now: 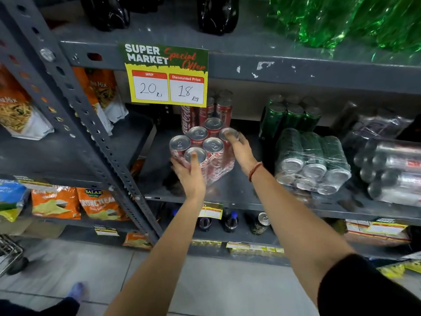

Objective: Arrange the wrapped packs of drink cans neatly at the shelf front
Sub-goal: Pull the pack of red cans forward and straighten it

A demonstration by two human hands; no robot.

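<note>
Both hands (pixel 191 176) (pixel 241 149) — around red can pack (pixel 218 163)

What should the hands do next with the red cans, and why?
Probably turn the red pack square and slide it toward the shelf edge. Both the left hand and right hand grip it, yet it sits skewed and back from the edge.

Grey metal shelf (pixel 239 192), scuffed along its front edge. On it: a wrapped six-pack of red cans (pixel 202 153) tilted at the left, loose red cans (pixel 205 112) upright behind it, a wrapped green pack (pixel 312 160) lying on its side, upright green cans (pixel 289 117) behind that, a wrapped silver pack (pixel 391 169) far right.
</note>
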